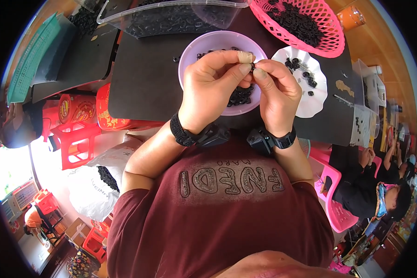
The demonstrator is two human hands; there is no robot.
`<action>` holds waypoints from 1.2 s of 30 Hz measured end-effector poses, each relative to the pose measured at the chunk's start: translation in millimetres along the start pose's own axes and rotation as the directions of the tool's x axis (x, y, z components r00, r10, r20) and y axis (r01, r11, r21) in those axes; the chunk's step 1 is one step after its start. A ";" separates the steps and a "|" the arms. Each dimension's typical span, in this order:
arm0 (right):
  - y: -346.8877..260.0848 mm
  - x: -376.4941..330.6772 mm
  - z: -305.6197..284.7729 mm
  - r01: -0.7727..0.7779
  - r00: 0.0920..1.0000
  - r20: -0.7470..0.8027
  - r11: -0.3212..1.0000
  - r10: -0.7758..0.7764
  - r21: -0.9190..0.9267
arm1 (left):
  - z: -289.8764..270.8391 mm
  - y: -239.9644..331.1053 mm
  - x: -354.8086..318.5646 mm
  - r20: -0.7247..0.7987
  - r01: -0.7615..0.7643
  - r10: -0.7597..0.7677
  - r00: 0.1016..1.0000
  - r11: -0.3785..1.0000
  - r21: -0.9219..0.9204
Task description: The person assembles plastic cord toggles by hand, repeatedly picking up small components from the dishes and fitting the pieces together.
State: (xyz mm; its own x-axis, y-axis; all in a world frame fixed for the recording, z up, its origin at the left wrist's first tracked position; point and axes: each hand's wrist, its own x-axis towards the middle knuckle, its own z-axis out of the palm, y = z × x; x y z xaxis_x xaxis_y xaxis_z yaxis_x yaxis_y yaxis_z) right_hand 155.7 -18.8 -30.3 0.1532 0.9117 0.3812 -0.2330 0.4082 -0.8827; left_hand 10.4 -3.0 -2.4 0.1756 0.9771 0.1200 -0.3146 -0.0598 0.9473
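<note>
My left hand (206, 85) and my right hand (280, 95) meet above a light purple bowl (186, 60). Their fingertips pinch a small black piece (252, 67) between them; most of it is covered by the fingers. Tape wraps one finger of my left hand. Inside the bowl lie many loose small black parts (240, 96), partly hidden behind my hands. Just right of my right hand is a white scalloped plate (317, 95) with several black pieces (309, 80) on it.
A clear plastic bin (171, 21) of black parts stands at the far side of the dark table (143, 76). A pink basket (331, 42) with more parts is at far right. Left are a green basket (30, 62) and red stools (78, 139). Other people sit to the right.
</note>
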 end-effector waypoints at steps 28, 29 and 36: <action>-29.2 23.3 -55.2 -0.240 0.971 -0.008 0.967 0.241 -0.079 | -0.5 -18.6 63.3 0.588 -0.501 -0.243 0.771 0.337 0.797; -29.7 22.2 -56.2 -0.255 0.967 -0.004 0.961 0.256 -0.107 | 1.6 -20.1 63.4 0.600 -0.547 -0.256 0.758 0.252 0.798; -29.0 15.9 -62.0 -0.311 0.950 0.020 0.950 0.312 -0.020 | -0.8 -25.7 70.2 0.593 -0.564 -0.286 0.752 0.185 0.805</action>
State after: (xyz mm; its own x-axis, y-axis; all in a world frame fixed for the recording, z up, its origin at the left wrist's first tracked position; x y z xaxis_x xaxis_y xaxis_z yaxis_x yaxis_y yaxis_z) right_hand 224.4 -19.0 -15.7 0.0540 0.9943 0.0922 -0.2501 0.1029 -0.9627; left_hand 30.0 67.3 -18.6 0.7755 0.6313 -0.0046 0.5934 -0.7263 0.3470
